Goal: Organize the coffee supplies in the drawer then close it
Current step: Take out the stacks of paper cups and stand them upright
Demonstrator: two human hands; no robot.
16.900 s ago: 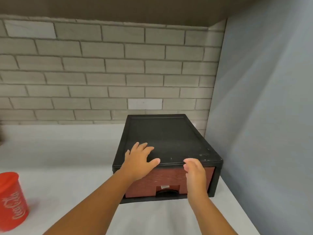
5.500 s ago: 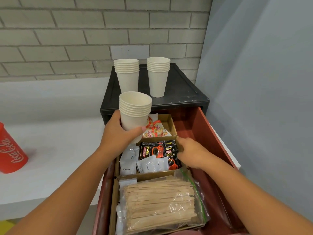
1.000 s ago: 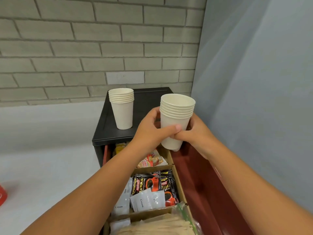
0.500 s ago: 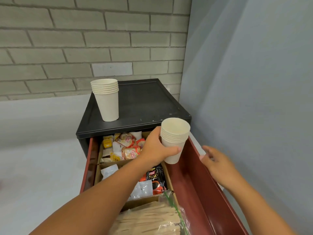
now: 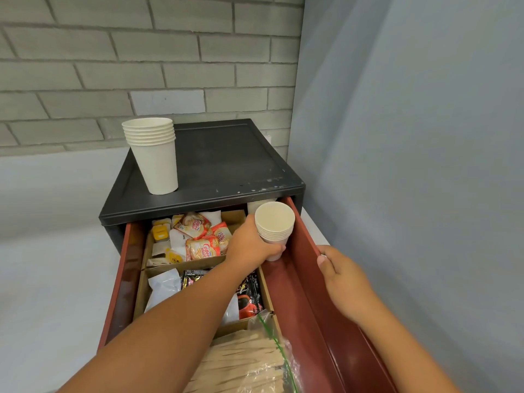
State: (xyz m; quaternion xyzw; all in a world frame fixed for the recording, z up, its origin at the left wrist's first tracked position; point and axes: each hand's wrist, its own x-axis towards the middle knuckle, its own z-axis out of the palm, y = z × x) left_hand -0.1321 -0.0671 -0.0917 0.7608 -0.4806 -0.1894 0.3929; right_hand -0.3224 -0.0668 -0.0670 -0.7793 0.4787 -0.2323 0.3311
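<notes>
The red drawer [image 5: 307, 282] of the black cabinet [image 5: 226, 163] stands pulled out. My left hand [image 5: 249, 245] grips a stack of white paper cups [image 5: 274, 225] low in the drawer's bare right-hand lane, near its back. Another cup rim [image 5: 256, 204] shows just behind, under the cabinet top. My right hand [image 5: 344, 282] holds the drawer's right wall, fingers curled over its rim. A second cup stack [image 5: 154, 154] stands on the cabinet top. Cardboard compartments hold creamer sachets [image 5: 198, 236], coffee sachets [image 5: 249, 296] and a bag of wooden stirrers [image 5: 243, 361].
A grey wall [image 5: 425, 165] runs close along the drawer's right side. A brick wall [image 5: 141, 66] stands behind the cabinet. White counter [image 5: 51, 279] stretches to the left.
My left hand has lowered the cup stack into the drawer's right lane. My right hand moved onto the drawer's right wall. Since 5.5 s ago one stack has left the cabinet top.
</notes>
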